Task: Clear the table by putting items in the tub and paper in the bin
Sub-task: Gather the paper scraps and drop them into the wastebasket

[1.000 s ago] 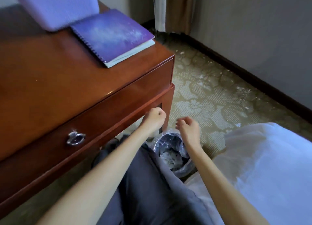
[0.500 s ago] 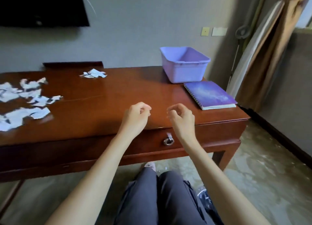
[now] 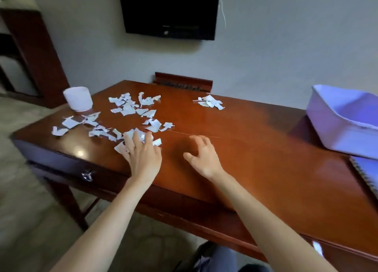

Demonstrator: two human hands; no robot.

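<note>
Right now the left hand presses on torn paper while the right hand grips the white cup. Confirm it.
In the head view the right hand grips nothing, spread over bare table; the white cup stands at the far-left corner. The left hand does press on torn paper.

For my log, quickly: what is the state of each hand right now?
Left hand: open, fingers spread on the paper scraps.
Right hand: open, holding nothing.
</note>
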